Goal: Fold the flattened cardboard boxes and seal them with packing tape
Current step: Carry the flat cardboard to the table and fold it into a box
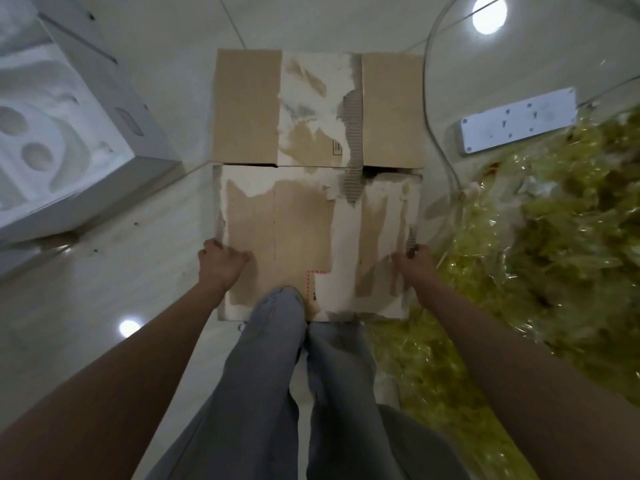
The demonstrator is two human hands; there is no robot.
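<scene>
A brown flattened cardboard box [301,220] with torn white patches lies in front of me over the pale floor, its far flaps [247,105] spread away from me. My left hand [221,263] grips the box's left edge, fingers curled over it. At the opposite edge my right hand [414,266] grips the box the same way. My legs in grey trousers cover the near middle of the box. No packing tape roll shows.
A white box with moulded foam packing [52,143] stands at the left. At the right lies a white power strip [517,121] with its cable [440,133], and a heap of crumpled yellow-green plastic film [540,244] reaches down past my right arm.
</scene>
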